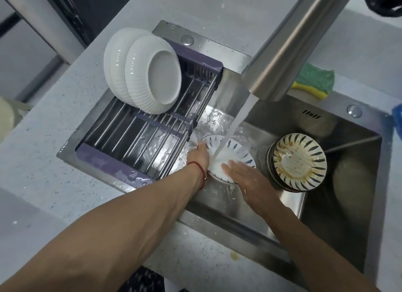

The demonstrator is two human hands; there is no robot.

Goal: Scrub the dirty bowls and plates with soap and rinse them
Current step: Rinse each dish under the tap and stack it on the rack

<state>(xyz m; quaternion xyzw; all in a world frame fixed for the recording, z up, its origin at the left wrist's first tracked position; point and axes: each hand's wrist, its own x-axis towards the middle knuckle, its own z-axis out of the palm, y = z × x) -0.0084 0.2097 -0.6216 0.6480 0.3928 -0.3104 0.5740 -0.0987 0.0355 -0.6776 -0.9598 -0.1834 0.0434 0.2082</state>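
Big steel sink (272, 213), rack (139, 137) across its left side holding two white bowls (143, 71), dirty bowl stack (298, 162) on the right, plate (235, 152) under running tap (291, 43), left hand (199, 157) gripping its rim, right hand (245, 179) flat on it, fingers straight

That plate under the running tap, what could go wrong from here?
1. The left hand holds the wet blue-patterned plate by its rim alone while the right hand rubs it flat, so it may slip and chip in the sink.
2. The stack of dirty bowls stands close by; a sweep of the right hand might knock it.
3. The faucet stream could splash out.
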